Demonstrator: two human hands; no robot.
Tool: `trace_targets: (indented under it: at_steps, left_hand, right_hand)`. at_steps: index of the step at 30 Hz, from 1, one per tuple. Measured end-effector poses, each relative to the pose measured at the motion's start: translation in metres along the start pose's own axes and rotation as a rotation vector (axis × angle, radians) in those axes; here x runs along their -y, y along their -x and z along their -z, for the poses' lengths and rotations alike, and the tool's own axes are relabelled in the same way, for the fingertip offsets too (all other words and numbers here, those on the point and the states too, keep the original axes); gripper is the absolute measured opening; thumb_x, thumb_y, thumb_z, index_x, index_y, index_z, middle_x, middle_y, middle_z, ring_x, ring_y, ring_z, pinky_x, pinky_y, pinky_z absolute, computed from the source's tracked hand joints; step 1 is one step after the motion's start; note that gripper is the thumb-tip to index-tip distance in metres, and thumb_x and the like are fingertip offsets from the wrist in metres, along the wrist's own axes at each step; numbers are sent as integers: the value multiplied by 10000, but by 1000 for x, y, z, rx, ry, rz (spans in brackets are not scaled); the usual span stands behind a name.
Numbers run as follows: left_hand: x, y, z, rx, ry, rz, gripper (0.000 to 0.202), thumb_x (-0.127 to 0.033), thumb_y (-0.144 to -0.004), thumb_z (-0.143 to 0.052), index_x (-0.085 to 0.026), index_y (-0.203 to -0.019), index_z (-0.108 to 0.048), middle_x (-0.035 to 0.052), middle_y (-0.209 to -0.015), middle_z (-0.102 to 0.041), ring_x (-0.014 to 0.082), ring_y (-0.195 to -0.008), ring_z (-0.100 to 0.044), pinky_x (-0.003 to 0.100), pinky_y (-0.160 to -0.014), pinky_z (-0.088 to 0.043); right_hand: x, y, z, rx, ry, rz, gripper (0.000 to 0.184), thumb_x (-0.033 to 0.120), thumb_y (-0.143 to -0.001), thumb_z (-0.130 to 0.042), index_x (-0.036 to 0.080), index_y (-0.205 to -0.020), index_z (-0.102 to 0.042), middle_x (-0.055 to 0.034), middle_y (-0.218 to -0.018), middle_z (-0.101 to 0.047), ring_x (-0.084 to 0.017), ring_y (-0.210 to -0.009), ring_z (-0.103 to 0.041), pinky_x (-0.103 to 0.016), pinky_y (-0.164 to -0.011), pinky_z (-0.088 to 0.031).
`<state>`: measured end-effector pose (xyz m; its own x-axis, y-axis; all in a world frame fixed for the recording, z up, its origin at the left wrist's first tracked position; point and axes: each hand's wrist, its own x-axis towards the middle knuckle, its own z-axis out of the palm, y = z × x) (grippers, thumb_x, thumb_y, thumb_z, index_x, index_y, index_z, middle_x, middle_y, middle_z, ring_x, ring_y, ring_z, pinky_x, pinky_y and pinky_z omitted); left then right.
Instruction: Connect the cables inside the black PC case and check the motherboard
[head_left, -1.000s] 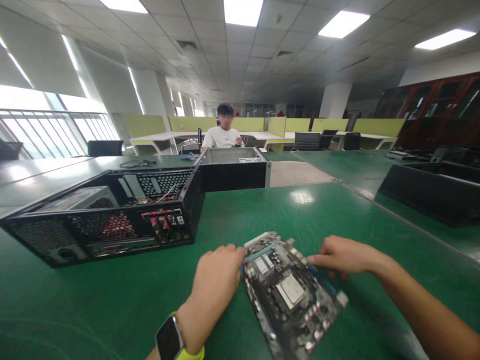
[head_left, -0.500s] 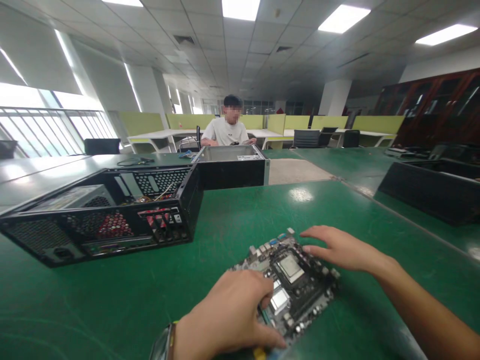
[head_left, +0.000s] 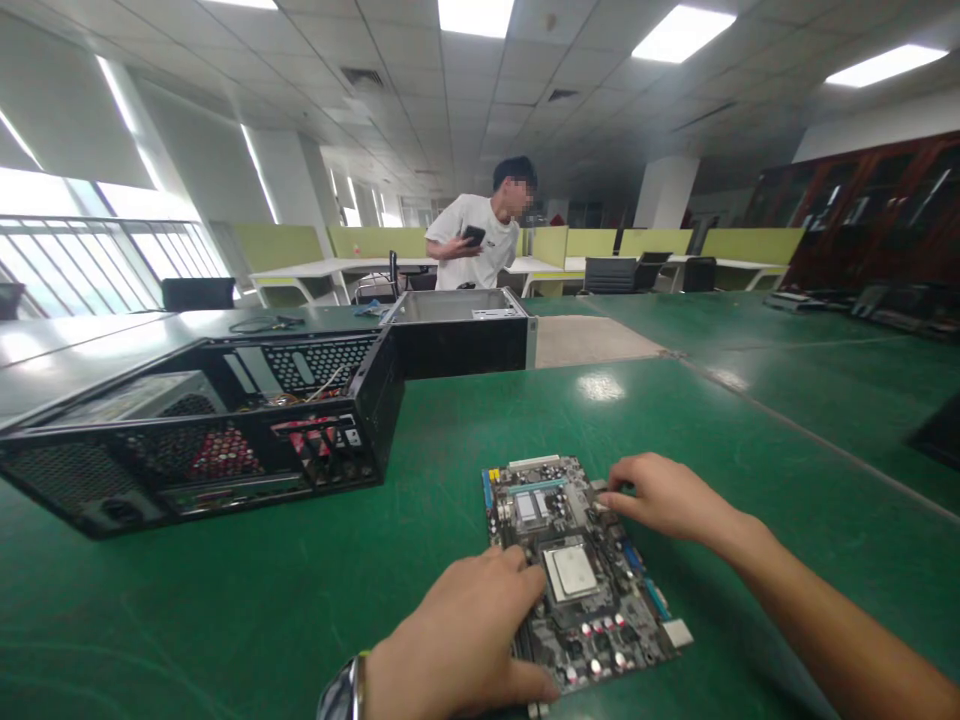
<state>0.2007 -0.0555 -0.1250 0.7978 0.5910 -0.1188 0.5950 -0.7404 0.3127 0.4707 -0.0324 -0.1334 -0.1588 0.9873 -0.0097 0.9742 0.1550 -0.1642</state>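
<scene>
A motherboard [head_left: 555, 640] lies on the green table in front of me, with a silver processor [head_left: 571, 572] in its socket and a row of ports along its right edge. My left hand [head_left: 465, 630] grips its left side, fingers curled over the edge and thumb at the near left corner. At the far right edge, my right hand [head_left: 667, 495] pinches the board by the ports with thumb and fingers. The undersides of the fingers are partly hidden.
An open black computer case [head_left: 382, 420] with a power supply inside stands on the left. Behind it is another case [head_left: 465, 345]. Across the table a person [head_left: 476, 235] in a white shirt holds a phone [head_left: 473, 236]. A dark object [head_left: 941, 430] shows at the right edge.
The motherboard has turned clockwise, its ports swinging from the far side to the right. The person opposite has risen and turned sideways. The black case at right has moved mostly out of view.
</scene>
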Motion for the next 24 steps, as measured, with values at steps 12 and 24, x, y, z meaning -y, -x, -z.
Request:
trace_targets:
  at_steps: [12, 24]
  left_hand:
    - [-15, -7, -32, 11, -138, 44, 480, -519, -695, -743, -167, -987, -597, 109, -1074, -585, 332, -998, -521, 500, -811, -496]
    - [49, 22, 22, -896, -113, 115, 332, -275, -868, -543, -192, -1181, -466, 116, -1229, -495, 279, -1149, -455, 474, -984, -394]
  right_hand:
    - [0, 1, -25, -21, -230, 217, 411, 362, -916, -423, 170, -1256, -553, -98, -1239, -578, -208, -1124, -532, -351, -990, -395]
    - [8, 49, 28, 48, 11, -123, 676, 617, -919, -213, 193, -641, -661, -66, -647, -641, -206, -646, -610, -335, -591, -436]
